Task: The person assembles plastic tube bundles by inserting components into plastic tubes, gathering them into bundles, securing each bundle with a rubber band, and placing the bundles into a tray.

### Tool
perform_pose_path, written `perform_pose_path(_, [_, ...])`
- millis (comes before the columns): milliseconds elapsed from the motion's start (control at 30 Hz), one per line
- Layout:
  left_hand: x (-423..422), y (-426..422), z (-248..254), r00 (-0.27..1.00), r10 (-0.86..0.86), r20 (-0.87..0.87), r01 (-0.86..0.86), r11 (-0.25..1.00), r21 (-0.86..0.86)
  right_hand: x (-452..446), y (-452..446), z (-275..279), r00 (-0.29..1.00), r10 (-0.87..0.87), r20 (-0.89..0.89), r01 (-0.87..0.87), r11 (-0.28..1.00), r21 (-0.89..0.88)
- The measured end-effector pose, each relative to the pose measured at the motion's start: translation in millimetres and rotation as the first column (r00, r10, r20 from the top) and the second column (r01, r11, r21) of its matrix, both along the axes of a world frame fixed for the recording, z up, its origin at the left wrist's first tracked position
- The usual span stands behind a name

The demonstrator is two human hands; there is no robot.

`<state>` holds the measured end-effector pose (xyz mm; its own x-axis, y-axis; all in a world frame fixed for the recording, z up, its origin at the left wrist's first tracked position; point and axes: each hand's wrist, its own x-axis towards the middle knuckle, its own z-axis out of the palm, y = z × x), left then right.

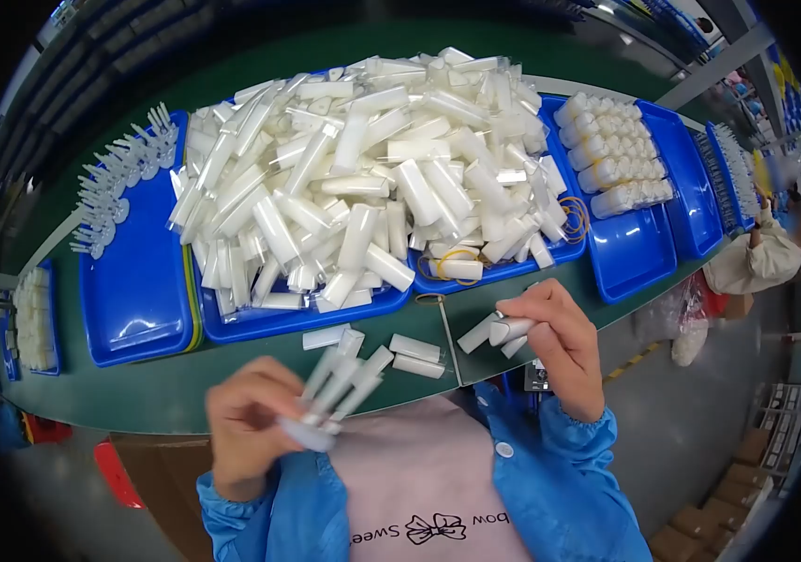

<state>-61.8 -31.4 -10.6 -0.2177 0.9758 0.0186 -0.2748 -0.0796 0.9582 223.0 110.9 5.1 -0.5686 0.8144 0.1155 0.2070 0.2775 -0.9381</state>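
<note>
My left hand (255,412) is closed round a small bunch of white film-wrapped pieces (342,375), which fan upward from the fingers, slightly blurred. Between the thumb and fingers of my right hand (560,342) is a white wrapped piece (510,328), just above the table. Beside and under it are a couple more such pieces (478,332), and I cannot tell whether these are also held. Loose wrapped pieces (416,348) lie on the green table (251,365) between my hands. Behind them, a large heap of the same pieces (363,178) fills blue trays.
An orange rubber-band bundle (574,220) hangs over the heap's right tray. Further right, a blue tray (635,253) carries banded bundles of white pieces (611,155). At left, a blue tray (138,281) has clear plastic parts (119,178) along its edge. Another person (761,253) is at far right.
</note>
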Motion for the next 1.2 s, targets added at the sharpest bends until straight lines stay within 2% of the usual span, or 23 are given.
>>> perform_pose_path(33, [8, 4, 3, 0.997, -0.078, -0.018, 0.078, 0.997, -0.03, -3, -2, -3, 1.0, 0.007, -0.004, -0.007, 1.0, -0.006])
perform_pose_path(100, [21, 11, 3, 0.98, -0.195, -0.038, 0.195, 0.981, 0.001, -11, -8, -12, 0.963, -0.112, -0.247, 0.041, 0.96, -0.277])
perform_pose_path(133, [23, 13, 2, 0.963, -0.259, -0.071, 0.259, 0.966, -0.002, -13, -7, -14, 0.962, -0.112, -0.248, 0.04, 0.96, -0.277])
perform_pose_path(200, [29, 17, 0, 0.955, -0.282, -0.092, 0.283, 0.959, 0.0, -16, -3, -17, 0.97, 0.038, -0.238, -0.088, 0.975, -0.204])
perform_pose_path(300, [34, 19, 5, 0.94, -0.329, -0.088, 0.327, 0.944, -0.04, -19, -2, -19, 0.968, 0.123, -0.217, -0.156, 0.977, -0.144])
perform_pose_path(400, [35, 19, 6, 0.948, -0.316, -0.038, 0.312, 0.946, -0.089, -19, -2, -19, 0.961, 0.136, -0.241, -0.185, 0.963, -0.197])
perform_pose_path(467, [32, 20, 2, 0.922, -0.335, -0.195, 0.335, 0.942, -0.037, -19, -2, -19, 0.952, 0.132, -0.275, -0.203, 0.947, -0.247])
perform_pose_path(533, [32, 21, 5, 0.915, -0.343, -0.215, 0.34, 0.939, -0.05, -19, -1, -19, 0.943, 0.123, -0.31, -0.219, 0.929, -0.299])
perform_pose_path(633, [31, 22, 8, 0.892, -0.36, -0.274, 0.356, 0.932, -0.066, -19, 1, -15, 0.955, 0.14, -0.26, -0.211, 0.939, -0.273])
perform_pose_path(733, [30, 24, 11, 0.851, -0.38, -0.363, 0.381, 0.922, -0.072, -17, 3, -4, 0.975, 0.197, -0.104, -0.208, 0.973, -0.102])
perform_pose_path(767, [30, 24, 12, 0.824, -0.384, -0.416, 0.392, 0.917, -0.069, -17, 4, -2, 0.975, 0.194, -0.107, -0.206, 0.972, -0.113])
perform_pose_path(833, [34, 25, 13, 0.816, -0.376, -0.439, 0.372, 0.923, -0.099, -16, 6, -1, 0.947, 0.32, -0.013, -0.32, 0.947, -0.001])
perform_pose_path(867, [37, 26, 14, 0.806, -0.362, -0.468, 0.351, 0.929, -0.115, -18, 5, -3, 0.927, 0.368, -0.072, -0.37, 0.929, -0.024])
perform_pose_path(1000, [45, 26, 6, 0.853, -0.304, -0.423, 0.306, 0.95, -0.065, -29, -6, -5, 0.921, 0.379, -0.088, -0.384, 0.922, -0.044])
perform_pose_path(1133, [44, 29, -3, 0.831, -0.25, -0.496, 0.292, 0.956, 0.008, -29, -7, -9, 0.938, 0.334, -0.09, -0.341, 0.938, -0.069])
perform_pose_path(1200, [43, 31, -7, 0.817, -0.232, -0.528, 0.297, 0.954, 0.04, -27, -1, -10, 0.945, 0.326, -0.015, -0.323, 0.942, 0.09])
